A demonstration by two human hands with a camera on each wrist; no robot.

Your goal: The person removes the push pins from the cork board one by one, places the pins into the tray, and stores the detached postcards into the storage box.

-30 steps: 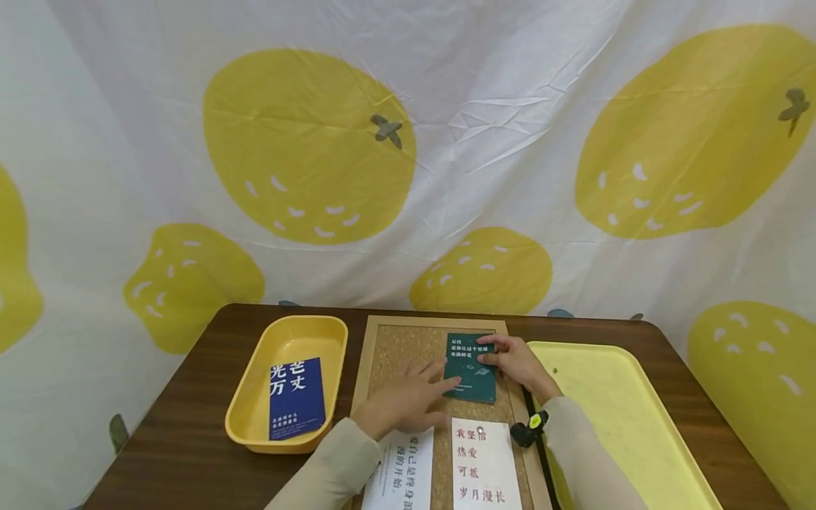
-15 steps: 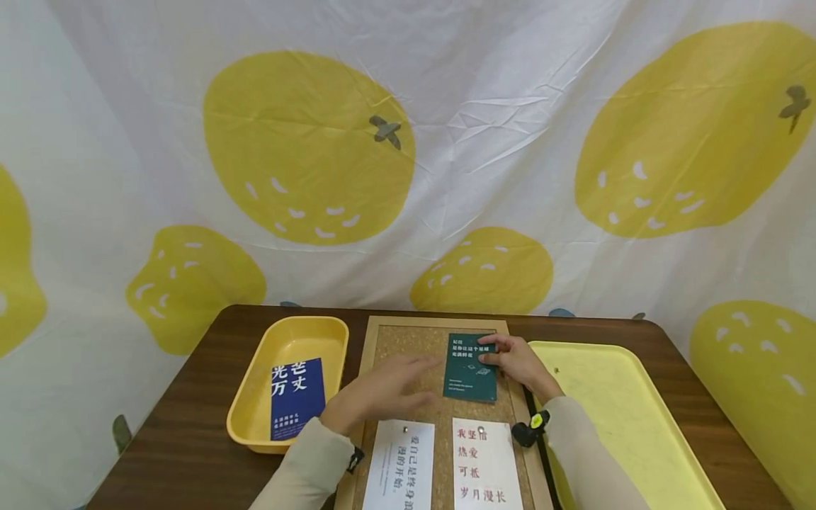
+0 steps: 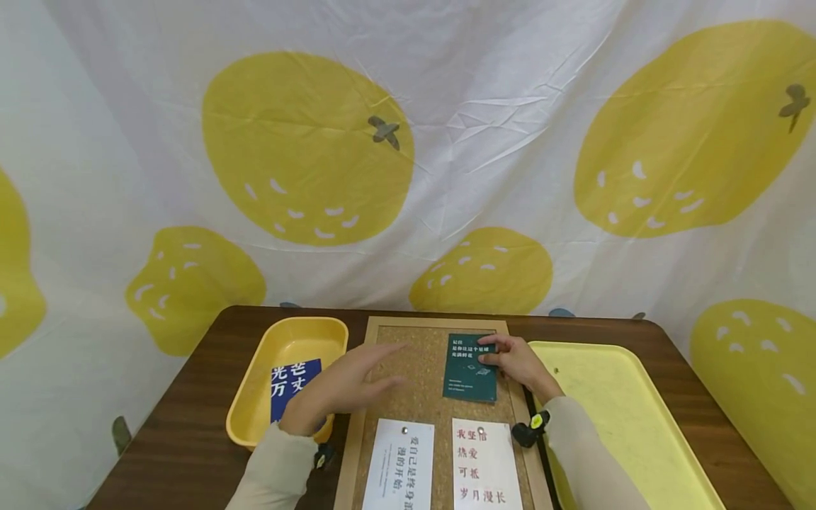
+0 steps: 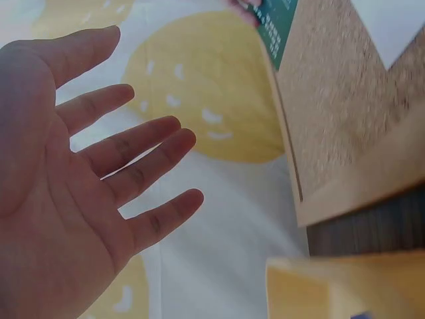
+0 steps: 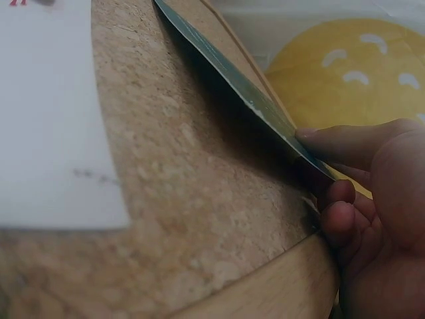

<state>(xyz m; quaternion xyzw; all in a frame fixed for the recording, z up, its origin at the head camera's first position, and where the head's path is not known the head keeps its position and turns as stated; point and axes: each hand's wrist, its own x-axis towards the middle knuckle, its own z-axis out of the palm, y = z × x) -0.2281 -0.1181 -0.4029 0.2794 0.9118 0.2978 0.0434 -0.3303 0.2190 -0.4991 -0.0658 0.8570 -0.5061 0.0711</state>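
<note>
My right hand (image 3: 521, 365) pinches the right edge of a dark green card (image 3: 468, 379) with white lettering. This card lies over the upper right of a framed cork board (image 3: 417, 400). In the right wrist view the thumb presses on the card's face while fingertips sit under its edge, and the card tilts up off the cork. My left hand (image 3: 344, 379), fingers spread and holding nothing, hovers between the board's left side and the yellow basin (image 3: 245, 386). In the left wrist view its palm (image 4: 60, 193) shows bare.
Two white cards, one with black text (image 3: 398, 464) and one with red text (image 3: 484, 464), lie on the board's lower half, each with a pin at its top. A blue card (image 3: 296, 382) lies in the basin. A pale yellow tray (image 3: 612, 425) stands right of the board.
My left hand has left the green card and moved left toward the basin, uncovering the white card with black text. The right hand has kept its hold on the green card.
</note>
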